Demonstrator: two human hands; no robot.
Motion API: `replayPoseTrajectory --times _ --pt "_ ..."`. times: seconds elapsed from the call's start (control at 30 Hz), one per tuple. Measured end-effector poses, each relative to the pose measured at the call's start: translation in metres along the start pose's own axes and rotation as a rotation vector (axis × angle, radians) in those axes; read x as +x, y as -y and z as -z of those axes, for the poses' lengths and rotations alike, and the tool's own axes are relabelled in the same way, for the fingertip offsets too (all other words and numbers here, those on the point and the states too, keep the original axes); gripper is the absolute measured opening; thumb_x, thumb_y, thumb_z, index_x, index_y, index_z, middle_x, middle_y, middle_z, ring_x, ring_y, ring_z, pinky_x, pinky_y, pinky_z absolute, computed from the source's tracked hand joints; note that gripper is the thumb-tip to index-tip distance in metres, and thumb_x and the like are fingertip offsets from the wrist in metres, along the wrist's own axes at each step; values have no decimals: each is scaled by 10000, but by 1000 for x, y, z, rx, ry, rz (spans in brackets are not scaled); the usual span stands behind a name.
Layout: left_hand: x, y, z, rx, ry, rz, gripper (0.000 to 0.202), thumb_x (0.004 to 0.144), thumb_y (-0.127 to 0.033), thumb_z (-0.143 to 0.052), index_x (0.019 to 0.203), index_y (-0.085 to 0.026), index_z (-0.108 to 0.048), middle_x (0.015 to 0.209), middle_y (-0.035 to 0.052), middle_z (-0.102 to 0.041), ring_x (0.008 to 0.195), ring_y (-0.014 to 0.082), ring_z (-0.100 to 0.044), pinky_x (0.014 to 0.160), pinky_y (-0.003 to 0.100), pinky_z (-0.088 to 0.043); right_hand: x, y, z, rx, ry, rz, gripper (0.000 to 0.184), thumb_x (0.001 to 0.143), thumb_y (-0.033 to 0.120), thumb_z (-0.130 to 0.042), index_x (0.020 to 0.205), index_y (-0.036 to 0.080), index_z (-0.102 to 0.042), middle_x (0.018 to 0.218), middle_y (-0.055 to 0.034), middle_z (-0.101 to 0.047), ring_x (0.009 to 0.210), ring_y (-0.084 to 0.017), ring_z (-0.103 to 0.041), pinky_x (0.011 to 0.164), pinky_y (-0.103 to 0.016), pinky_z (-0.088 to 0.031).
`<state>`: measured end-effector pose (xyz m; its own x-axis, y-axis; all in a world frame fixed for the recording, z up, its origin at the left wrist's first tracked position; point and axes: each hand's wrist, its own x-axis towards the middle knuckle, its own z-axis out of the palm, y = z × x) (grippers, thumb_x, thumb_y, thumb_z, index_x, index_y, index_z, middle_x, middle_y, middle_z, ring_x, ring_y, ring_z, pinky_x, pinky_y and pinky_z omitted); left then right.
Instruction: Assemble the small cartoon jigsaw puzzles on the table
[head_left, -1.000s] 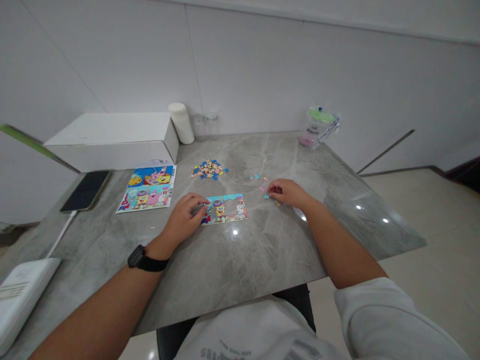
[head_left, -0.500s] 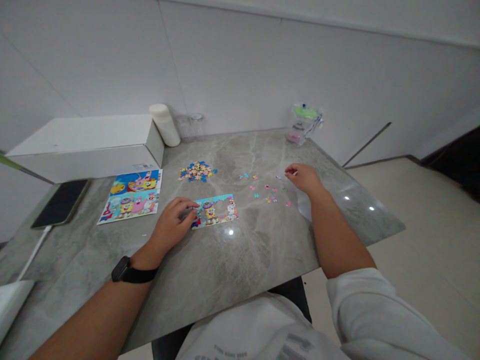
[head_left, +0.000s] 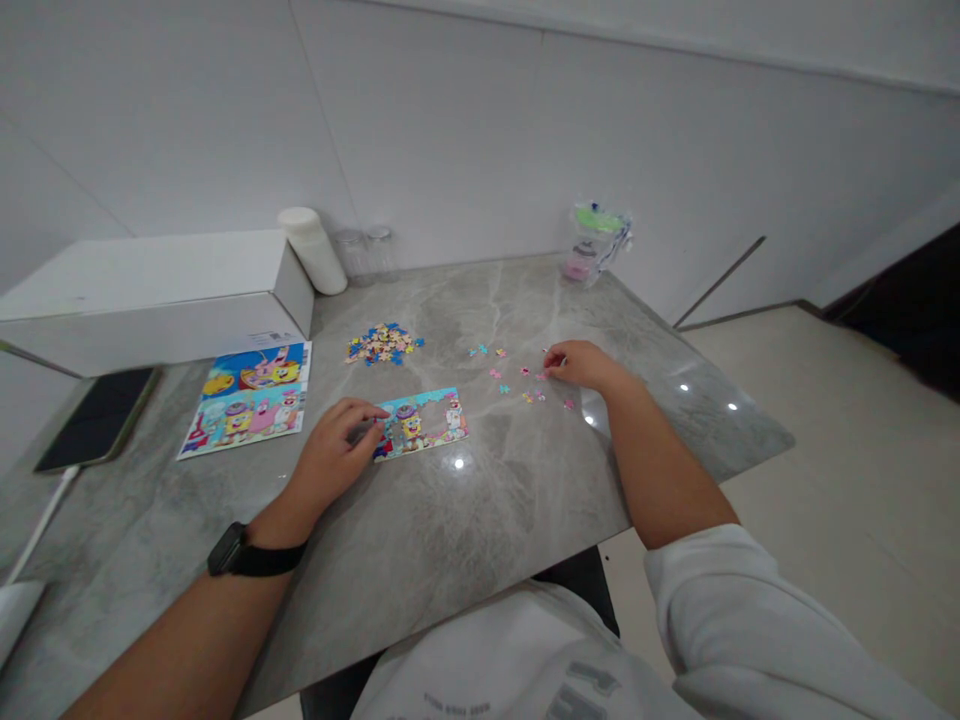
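The grey veined stone-look tabletop [head_left: 465,520] is polished, mirroring lamp spots. The partly assembled cartoon jigsaw [head_left: 421,424] at centre looks like printed card; the long white cardboard box [head_left: 150,300] at upper left is matt.

1. The right hand [head_left: 581,365] lay over the loose pieces [head_left: 525,378] just right of the part-built puzzle [head_left: 420,424] a second ago. It then reached out to the far right of the scatter.
2. It has now drawn back a little, with its fingertips at the right end of the scatter.
3. With the hand further out, more of those pieces lie uncovered on the worktop [head_left: 487,520].
4. The view has swung right. The white box [head_left: 150,295] and phone [head_left: 97,415] sit nearer the left edge, and the white object [head_left: 11,615] at lower left is almost out of frame.
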<state>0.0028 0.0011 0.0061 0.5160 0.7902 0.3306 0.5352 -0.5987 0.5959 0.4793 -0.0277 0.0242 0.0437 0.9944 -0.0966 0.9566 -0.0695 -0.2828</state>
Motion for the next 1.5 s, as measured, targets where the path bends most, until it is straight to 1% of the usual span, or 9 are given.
replayPoseTrajectory --times 0.13,0.23,0.4,0.57,0.63,0.73,0.83,1.03,1.5 --pt "0 -2 0 2 2 2 289 992 -452 -562 1054 -233 -741 1062 76 -710 1025 250 -668 944 411 -542 0 4 -3 11 50 50 73 869 284 -765 930 258 -796 944 -24 -799 841 -186 -704 761 -282 -497" --pt "0 -2 0 0 8 -1 280 992 -443 -562 1052 -236 -742 1063 76 -711 1023 249 -669 943 410 -542 1 5 -5 18 54 69 75 870 240 -747 928 253 -792 937 -18 -798 818 -175 -700 744 -277 -489" --pt "0 0 -1 -6 6 -8 274 996 -432 -565 1045 -230 -744 1059 75 -705 1014 243 -669 942 402 -539 3 2 -7 -11 31 51 98 860 213 -727 920 252 -794 946 -32 -799 841 -185 -701 757 -284 -491" --pt "0 1 -1 -9 12 -7 267 993 -426 -574 1059 -230 -743 1072 78 -708 1028 247 -669 962 411 -535 5 -8 -4 -40 13 29 119 854 194 -731 922 255 -807 947 -41 -792 876 -203 -702 785 -299 -497" --pt "-1 1 -1 -12 13 -2 269 993 -430 -575 1060 -232 -743 1070 77 -710 1029 247 -669 964 410 -536 4 -13 -1 -39 -10 -2 167 846 170 -729 960 255 -816 972 -47 -794 892 -210 -703 804 -306 -501" --pt "-1 0 -1 -11 11 3 277 996 -437 -574 1062 -229 -745 1073 77 -708 1025 245 -667 956 405 -534 3 -23 6 -34 -98 -93 240 864 141 -689 1041 244 -815 1026 -63 -796 906 -212 -704 826 -312 -505" --pt "-1 0 -1 -9 18 0 284 998 -435 -571 1062 -220 -746 1079 78 -703 1024 245 -666 953 400 -530 2 -29 10 -40 -147 -175 218 896 160 -669 1057 222 -802 1059 -84 -798 935 -212 -705 832 -305 -503" --pt "0 1 -1 -6 21 0 283 992 -424 -575 1065 -215 -750 1072 74 -700 1025 245 -665 954 390 -525 2 -30 8 -71 -70 -259 159 907 198 -682 1012 218 -799 1063 -103 -806 937 -214 -712 803 -282 -497" --pt "0 0 -1 -11 13 -5 285 992 -430 -575 1055 -212 -747 1059 75 -701 1022 244 -665 958 399 -525 -1 -22 11 -108 63 -222 181 877 158 -681 979 216 -819 1044 -95 -811 908 -213 -715 762 -276 -493"
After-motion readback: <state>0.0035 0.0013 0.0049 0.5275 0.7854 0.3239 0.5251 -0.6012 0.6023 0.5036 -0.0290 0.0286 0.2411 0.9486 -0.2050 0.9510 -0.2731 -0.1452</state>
